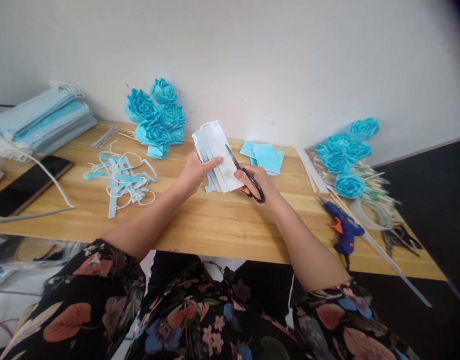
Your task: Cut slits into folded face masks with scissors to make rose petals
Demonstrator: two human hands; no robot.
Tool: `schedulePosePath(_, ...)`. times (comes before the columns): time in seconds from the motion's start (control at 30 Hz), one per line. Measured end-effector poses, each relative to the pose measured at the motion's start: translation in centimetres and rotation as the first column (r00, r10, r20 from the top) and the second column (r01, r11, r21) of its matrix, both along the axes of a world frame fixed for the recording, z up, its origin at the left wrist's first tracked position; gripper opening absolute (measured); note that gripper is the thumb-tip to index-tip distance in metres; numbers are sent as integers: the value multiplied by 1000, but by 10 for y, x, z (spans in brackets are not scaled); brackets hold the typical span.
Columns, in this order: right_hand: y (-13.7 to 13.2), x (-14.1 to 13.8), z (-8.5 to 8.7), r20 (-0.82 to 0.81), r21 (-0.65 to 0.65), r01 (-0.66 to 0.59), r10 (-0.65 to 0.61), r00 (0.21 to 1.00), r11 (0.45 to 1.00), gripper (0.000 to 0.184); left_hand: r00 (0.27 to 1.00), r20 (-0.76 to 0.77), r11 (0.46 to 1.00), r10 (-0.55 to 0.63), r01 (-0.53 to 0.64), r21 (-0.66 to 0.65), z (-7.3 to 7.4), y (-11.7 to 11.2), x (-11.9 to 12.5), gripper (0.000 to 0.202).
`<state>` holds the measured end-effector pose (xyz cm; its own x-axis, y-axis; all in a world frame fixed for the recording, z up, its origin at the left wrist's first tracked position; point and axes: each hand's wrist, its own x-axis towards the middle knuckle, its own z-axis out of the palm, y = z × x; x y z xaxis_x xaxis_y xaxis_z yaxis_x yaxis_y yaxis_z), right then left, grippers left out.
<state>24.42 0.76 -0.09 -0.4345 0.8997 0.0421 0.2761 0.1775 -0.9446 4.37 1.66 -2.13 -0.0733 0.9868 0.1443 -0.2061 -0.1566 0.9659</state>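
Observation:
My left hand (195, 172) grips a pale blue and white face mask (216, 150) by its left side, thumb across the pleats. Black-handled scissors (254, 184) are in my right hand (258, 177), their blade lying along the right edge of the mask. Whether the blades are parted is hard to make out. Behind my right hand lie several cut blue squares (267, 157) of mask fabric. To the left of my left forearm is a tangle of cut strips and ear loops (126, 177).
Stacked masks (45, 120) and a phone (30, 182) are at the left. Blue fabric flowers (158, 117) stand by the wall, with another bunch of flowers (348, 152) at the right. A blue glue gun (344, 227) and tape roll (370, 212) lie near the table's right edge.

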Motion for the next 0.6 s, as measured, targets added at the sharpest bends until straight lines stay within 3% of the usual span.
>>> schedulePosePath(0.6,-5,-4,10,-13,10,40,-40,999,999,66,1000,24,1000,-5,5,-6,-1,0,0,58)
